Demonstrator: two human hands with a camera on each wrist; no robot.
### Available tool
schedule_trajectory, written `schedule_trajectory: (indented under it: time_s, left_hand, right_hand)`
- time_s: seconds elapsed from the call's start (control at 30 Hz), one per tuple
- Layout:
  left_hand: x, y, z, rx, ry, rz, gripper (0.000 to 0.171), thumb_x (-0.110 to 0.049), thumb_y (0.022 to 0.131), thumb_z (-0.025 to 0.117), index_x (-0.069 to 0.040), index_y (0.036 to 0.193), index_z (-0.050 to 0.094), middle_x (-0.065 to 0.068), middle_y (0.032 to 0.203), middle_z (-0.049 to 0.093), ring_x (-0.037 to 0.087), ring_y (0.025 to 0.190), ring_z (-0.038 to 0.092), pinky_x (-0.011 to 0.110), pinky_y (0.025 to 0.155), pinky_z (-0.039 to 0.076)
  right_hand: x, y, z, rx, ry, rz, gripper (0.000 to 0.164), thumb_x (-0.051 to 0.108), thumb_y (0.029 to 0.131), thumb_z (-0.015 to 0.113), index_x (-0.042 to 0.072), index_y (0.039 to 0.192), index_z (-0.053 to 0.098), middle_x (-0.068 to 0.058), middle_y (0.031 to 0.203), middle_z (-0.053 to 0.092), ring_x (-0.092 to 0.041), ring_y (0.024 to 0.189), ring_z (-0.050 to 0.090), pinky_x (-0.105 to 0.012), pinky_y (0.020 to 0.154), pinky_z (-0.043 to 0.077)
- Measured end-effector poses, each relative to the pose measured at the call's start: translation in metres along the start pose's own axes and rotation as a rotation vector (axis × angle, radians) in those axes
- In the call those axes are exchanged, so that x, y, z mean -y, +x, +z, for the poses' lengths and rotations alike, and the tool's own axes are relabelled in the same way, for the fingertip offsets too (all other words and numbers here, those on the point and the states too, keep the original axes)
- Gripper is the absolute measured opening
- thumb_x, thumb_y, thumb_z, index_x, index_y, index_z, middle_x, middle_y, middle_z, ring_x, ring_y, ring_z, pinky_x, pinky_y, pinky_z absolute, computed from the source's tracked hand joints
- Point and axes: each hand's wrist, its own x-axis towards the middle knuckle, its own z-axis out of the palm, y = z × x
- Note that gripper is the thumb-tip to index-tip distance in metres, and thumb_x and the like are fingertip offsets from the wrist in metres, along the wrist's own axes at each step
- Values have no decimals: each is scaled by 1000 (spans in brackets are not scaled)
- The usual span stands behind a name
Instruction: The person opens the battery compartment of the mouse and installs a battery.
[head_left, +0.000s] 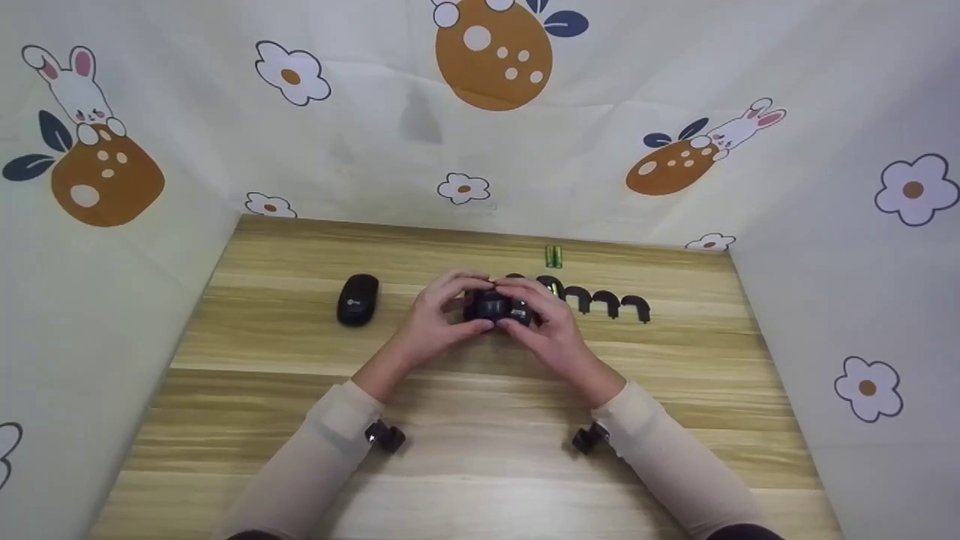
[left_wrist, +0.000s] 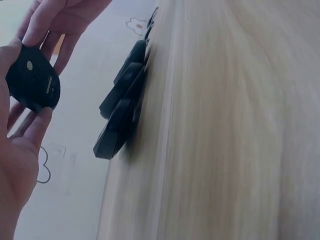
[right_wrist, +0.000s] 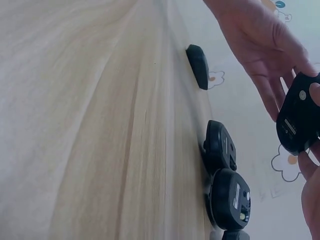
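A black computer mouse is held up between both hands, above the table. My left hand grips its left side, thumb toward me and fingers on the far side. The right hand pinches the opposite side in the same way. In the left wrist view the mouse's dark underside shows, with a small round spot and a pale slot; the right wrist view shows this underside too. Just behind the right fingers lies another black mouse, partly hidden. Beyond it a mouse shows something green in it.
A black mouse stands alone at the left. Several curved black covers lie in a row on the right of the wooden table. Two green batteries lie near the back edge. Patterned cloth walls the table's back and sides.
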Motion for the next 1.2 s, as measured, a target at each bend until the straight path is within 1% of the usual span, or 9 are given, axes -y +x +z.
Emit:
schedule_trajectory:
  time_s: [0.17,0.3,0.47,0.53,0.67,0.8,0.97,1.1,1.2]
  left_hand:
    - [-2,1,4,-12,37,58,50,-12,91,93,-14,138,75,4,142,68,26,134,64,49,108,60]
    - [-3,2,6,-18,133,119,47,-6,93,90,-12,137,75,3,140,70,24,132,66,56,104,61]
    - [-3,4,7,-36,252,171,46,-2,93,88,-11,136,76,2,136,73,19,130,68,41,109,60]
    - [-4,4,8,-40,268,177,46,-2,93,88,-13,136,76,1,136,73,20,129,68,37,111,57]
    - [-4,5,10,-46,264,184,46,-3,93,88,-14,136,76,1,136,73,23,129,68,39,114,55]
    - [-3,5,11,-47,270,190,43,-10,96,87,-13,137,76,2,135,75,23,128,69,42,115,54]
    - [-4,5,12,-37,280,179,39,-19,100,85,-12,138,75,3,133,76,20,126,69,41,113,55]
    - [-4,5,13,-30,274,156,38,-22,102,82,-11,138,75,3,132,75,17,124,69,42,109,57]
    - [-4,5,14,-30,260,136,39,-24,103,82,-10,138,74,3,132,75,17,122,69,47,104,60]
  right_hand:
    - [-1,-3,-5,-8,34,30,50,-11,90,83,0,138,73,-20,145,67,-38,137,62,-39,123,47]
    - [0,-5,-9,-4,75,39,49,-6,94,82,2,141,72,-17,146,67,-36,139,61,-43,124,46]
    - [0,-6,-12,-2,118,58,46,1,99,81,5,143,71,-13,147,67,-35,139,61,-46,124,47]
    - [0,-6,-13,-3,130,68,45,1,99,80,5,143,71,-11,147,67,-34,140,60,-47,123,46]
    - [0,-6,-14,-7,128,63,46,0,98,81,5,143,71,-11,146,67,-35,139,60,-46,123,47]
    - [-1,-6,-13,-22,143,44,44,-5,98,79,2,140,72,-17,140,69,-33,133,63,-43,119,50]
    - [-2,-6,-10,-42,204,37,42,-12,97,76,-5,138,70,-23,132,69,-29,123,69,-39,111,57]
    - [-1,-6,-8,-49,239,54,42,-15,97,74,-7,138,69,-22,129,69,-26,116,72,-36,105,61]
    - [2,-6,-8,-50,240,80,42,-14,98,73,-7,139,68,-20,128,68,-25,113,73,-35,101,62]
